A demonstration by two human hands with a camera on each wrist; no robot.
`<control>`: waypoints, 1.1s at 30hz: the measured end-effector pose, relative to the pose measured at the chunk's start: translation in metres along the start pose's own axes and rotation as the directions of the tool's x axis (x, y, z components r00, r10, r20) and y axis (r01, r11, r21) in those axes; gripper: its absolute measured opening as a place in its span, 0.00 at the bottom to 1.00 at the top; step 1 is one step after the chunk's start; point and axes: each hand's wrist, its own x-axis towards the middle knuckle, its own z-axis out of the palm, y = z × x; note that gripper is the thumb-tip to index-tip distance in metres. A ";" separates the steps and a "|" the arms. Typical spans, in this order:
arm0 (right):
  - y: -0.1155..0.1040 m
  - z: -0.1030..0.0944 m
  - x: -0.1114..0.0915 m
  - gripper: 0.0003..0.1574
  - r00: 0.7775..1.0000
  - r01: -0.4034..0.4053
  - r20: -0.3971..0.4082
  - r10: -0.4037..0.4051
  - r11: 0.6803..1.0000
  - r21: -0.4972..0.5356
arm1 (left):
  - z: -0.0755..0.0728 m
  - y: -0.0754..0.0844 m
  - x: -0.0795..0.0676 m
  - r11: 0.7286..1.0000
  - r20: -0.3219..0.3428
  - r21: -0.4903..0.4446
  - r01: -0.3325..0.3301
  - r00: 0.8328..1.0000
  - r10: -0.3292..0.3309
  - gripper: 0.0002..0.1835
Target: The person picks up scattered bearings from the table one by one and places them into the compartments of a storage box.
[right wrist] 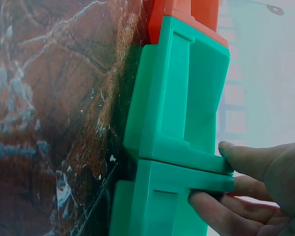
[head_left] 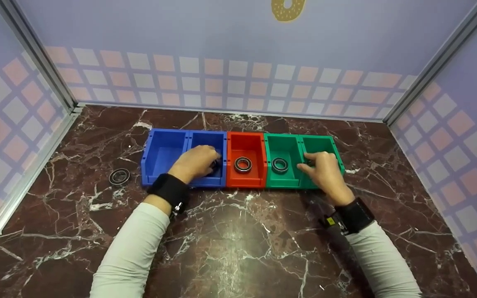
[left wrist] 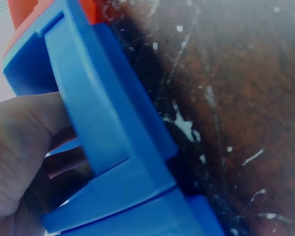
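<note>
My left hand (head_left: pixel 195 162) reaches into the right-hand blue bin (head_left: pixel 208 182), fingers pointing down. A dark ring-shaped bearing shows partly beneath its fingertips, which appear to pinch it; the bin's front wall (left wrist: pixel 91 103) hides them in the left wrist view. At the right, my right hand (head_left: pixel 324 170) grips the dividing wall (right wrist: pixel 196 164) between the two green bins, thumb on one side and fingers on the other. One bearing (head_left: pixel 242 158) lies in the red bin (head_left: pixel 246 182), another (head_left: pixel 280 159) in the left green bin (head_left: pixel 282 183).
A loose bearing (head_left: pixel 119 170) lies on the dark marbled table (head_left: pixel 230 240), left of the bin row. The left-hand blue bin (head_left: pixel 164 159) stands at the row's end. Patterned panels (head_left: pixel 238 49) enclose the back and sides.
</note>
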 end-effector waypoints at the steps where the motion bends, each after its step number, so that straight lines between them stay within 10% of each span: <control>1: 0.000 0.000 0.000 0.28 1.000 -0.001 0.001 0.001 1.000 -0.002 | -0.002 -0.001 -0.001 1.000 -0.006 -0.006 -0.007 1.000 0.007 0.11; 18: 0.000 0.001 0.002 0.27 0.999 0.017 -0.029 -0.018 1.000 -0.014 | -0.047 -0.025 -0.061 0.996 -0.172 -0.084 0.014 0.985 -0.028 0.26; 33: 0.000 0.000 -0.001 0.27 0.999 0.035 -0.028 -0.035 0.999 0.010 | -0.043 -0.065 -0.129 0.986 -0.234 -0.113 0.125 0.961 -0.149 0.27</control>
